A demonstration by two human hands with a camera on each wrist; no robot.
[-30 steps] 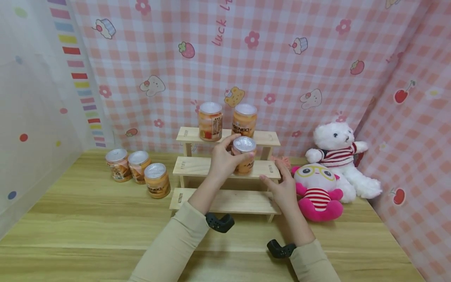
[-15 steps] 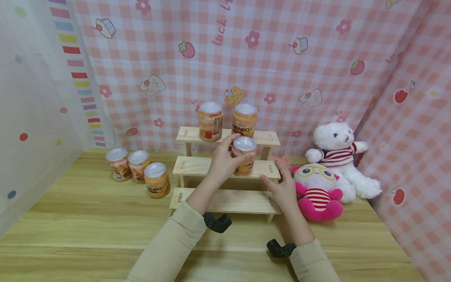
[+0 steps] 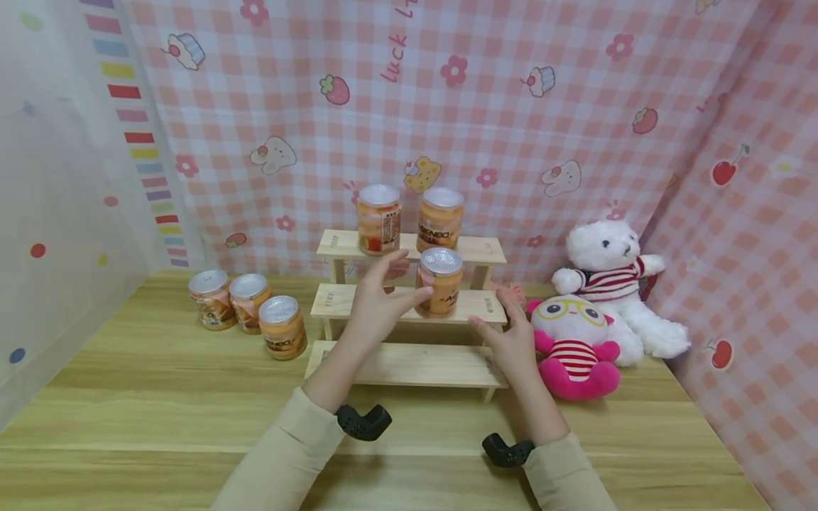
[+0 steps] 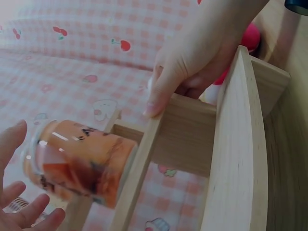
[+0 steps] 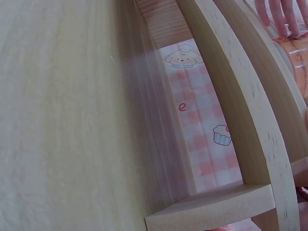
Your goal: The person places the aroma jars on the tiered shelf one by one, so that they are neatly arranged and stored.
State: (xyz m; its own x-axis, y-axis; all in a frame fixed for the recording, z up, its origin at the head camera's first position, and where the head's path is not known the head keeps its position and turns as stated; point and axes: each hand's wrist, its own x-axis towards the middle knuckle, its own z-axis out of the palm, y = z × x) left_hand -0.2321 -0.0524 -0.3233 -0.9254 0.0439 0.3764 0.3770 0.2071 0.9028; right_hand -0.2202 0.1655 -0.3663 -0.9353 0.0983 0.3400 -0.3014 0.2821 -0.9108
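A wooden three-tier display stand (image 3: 409, 363) stands on the table. On the right part of its middle tier sits an orange can (image 3: 442, 287) with a silver lid. My left hand (image 3: 375, 305) is just left of this can, fingers spread, the thumb tip overlapping its side in the head view. In the left wrist view a gap separates the fingers (image 4: 29, 211) from the can's side. My right hand (image 3: 513, 344) grips the right end of the middle tier, thumb at the front edge and fingers round the end. Two similar cans (image 3: 380, 221) stand on the top tier.
Left of the stand, three more cans (image 3: 283, 330) are grouped on the wooden table (image 3: 160, 411). A pink plush toy (image 3: 578, 355) and a white teddy bear (image 3: 603, 266) sit to the right. A checked curtain (image 3: 287, 106) hangs behind.
My left hand has let go of the can on the middle tier and moved slightly left, its fingers spreading. The can stays in place, and my right hand keeps its grip.
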